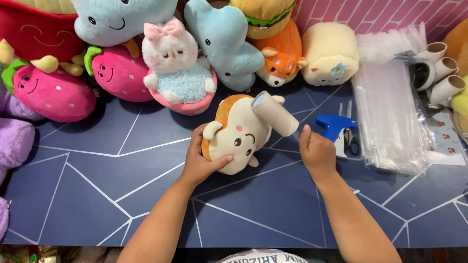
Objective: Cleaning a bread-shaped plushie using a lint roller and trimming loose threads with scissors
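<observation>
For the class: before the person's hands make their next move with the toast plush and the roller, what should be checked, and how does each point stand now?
1. Left hand grips the toast plush: ok.
2. Right hand holds the roller: ok, though the handle is hidden in the fist.
3. Roller touches the plush: ok, it lies against its top edge.
4. Plush face turned up: ok.
5. Scissors out of the right hand's way: not ok, they lie close beside it.
6. Sticky sheet on the roller fresh: cannot tell.
</observation>
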